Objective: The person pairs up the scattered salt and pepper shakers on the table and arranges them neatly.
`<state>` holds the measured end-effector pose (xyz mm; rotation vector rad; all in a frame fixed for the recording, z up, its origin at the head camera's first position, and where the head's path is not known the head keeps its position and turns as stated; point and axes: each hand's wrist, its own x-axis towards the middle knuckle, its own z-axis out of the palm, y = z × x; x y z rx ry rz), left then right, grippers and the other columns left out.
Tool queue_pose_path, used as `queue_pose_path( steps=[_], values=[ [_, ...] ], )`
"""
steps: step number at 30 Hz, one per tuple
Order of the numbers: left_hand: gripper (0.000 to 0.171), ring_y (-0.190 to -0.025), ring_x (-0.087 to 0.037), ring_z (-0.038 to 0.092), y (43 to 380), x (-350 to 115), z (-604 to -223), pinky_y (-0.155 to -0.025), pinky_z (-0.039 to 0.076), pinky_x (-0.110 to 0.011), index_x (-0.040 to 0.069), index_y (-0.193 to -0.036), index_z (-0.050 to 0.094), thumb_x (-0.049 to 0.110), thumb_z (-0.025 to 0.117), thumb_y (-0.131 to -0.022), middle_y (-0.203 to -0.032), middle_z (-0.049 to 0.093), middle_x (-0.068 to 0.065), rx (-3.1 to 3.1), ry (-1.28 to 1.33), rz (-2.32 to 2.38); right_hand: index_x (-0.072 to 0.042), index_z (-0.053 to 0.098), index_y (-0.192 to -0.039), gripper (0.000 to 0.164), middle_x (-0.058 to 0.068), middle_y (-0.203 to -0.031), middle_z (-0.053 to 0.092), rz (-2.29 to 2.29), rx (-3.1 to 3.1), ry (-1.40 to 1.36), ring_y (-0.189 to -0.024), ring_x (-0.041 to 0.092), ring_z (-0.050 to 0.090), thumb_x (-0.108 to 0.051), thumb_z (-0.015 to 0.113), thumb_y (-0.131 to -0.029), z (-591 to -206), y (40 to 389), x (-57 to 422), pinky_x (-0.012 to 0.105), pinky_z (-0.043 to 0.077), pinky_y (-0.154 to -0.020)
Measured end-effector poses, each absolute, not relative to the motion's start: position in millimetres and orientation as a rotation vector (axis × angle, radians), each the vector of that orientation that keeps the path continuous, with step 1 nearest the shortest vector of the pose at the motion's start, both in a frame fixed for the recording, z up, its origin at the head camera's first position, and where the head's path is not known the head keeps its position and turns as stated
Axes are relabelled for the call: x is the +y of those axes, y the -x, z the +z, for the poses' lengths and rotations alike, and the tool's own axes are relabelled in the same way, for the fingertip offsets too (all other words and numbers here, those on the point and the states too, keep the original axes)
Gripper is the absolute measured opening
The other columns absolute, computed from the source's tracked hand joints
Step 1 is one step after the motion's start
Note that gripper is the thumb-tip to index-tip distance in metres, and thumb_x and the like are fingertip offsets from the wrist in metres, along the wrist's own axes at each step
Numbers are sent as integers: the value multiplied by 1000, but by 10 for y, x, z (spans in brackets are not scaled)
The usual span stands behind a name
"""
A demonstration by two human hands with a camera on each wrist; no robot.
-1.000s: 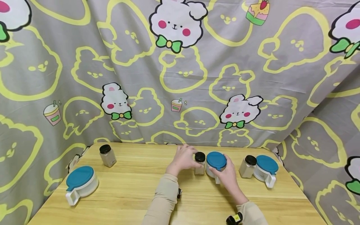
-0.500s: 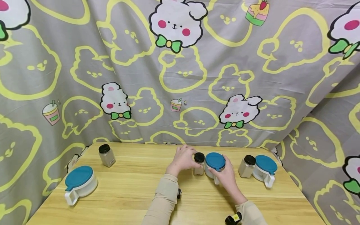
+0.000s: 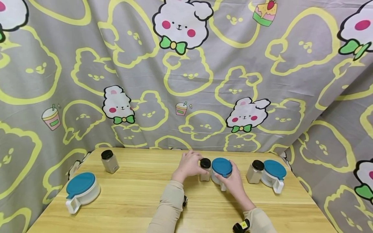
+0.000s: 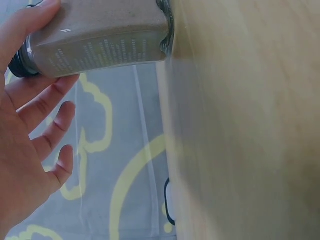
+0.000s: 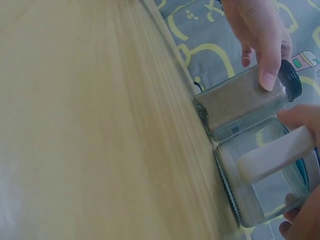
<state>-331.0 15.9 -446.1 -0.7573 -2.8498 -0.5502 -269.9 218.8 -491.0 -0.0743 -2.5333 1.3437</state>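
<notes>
My left hand (image 3: 187, 165) pinches a clear seasoning jar (image 3: 205, 173) with a black lid between thumb and fingers. Pale powder fills that jar (image 4: 95, 45), and small printed text covers one side in the left wrist view; the other fingers spread loosely below it. Close on its right stands a clear glass seasoning pot (image 3: 222, 166) with a blue lid and a white handle. My right hand (image 3: 235, 182) grips the pot around its right side, thumb near the handle. Both vessels stand upright on the table, side by side, seemingly touching in the right wrist view.
Another black-lidded jar (image 3: 255, 172) and blue-lidded pot (image 3: 274, 170) stand together on the right. At the left are a third jar (image 3: 110, 162) and a third pot (image 3: 83, 187), set apart. A patterned curtain (image 3: 145, 81) hangs behind the wooden table (image 3: 131, 207).
The head view has drifted slightly, so everything appears a little further left. Both hands keep their hold on the jar and the pot, which show no clear movement on the table.
</notes>
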Motion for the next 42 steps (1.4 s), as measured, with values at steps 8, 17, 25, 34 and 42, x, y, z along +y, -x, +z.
queue_pose_path(
  steps=[8,17,25,34,42],
  values=[
    [65,-123,-19,50,3321,156,-4481,-97,36,-40,18,-121,70,55,80,-69,-128,65,5,-2849,765,-580,6,25,-149,95,32,-146,38,1352,-2539,49,-132,48,42,-28,80,-79,-4935,2713,2203,63,39,-103],
    [68,-129,-25,47,3324,146,-4490,-99,35,-43,16,-125,68,55,79,-70,-132,63,2,-2878,758,-661,5,26,-149,95,34,-145,38,1328,-2537,42,-131,50,42,-28,80,-79,-4928,2700,2223,64,39,-102],
    [68,-123,-24,50,3311,141,-4489,-97,36,-43,16,-125,67,53,81,-70,-133,62,0,-2896,750,-707,3,24,-150,96,32,-148,35,1316,-2553,22,-133,49,38,-29,80,-79,-4931,2691,2236,65,38,-103],
    [71,-122,-23,51,3265,131,-4461,-96,37,-43,17,-129,64,53,81,-71,-131,64,-1,-2909,742,-729,-3,20,-154,103,28,-153,30,1295,-2584,-12,-138,48,30,-35,81,-78,-4950,2701,2252,67,33,-104],
    [72,-115,-21,52,3252,125,-4461,-92,37,-42,17,-128,64,55,81,-69,-119,69,2,-2887,742,-724,-7,16,-155,106,27,-154,26,1290,-2591,-21,-138,46,29,-39,80,-78,-4940,2700,2269,67,33,-104]
  ],
)
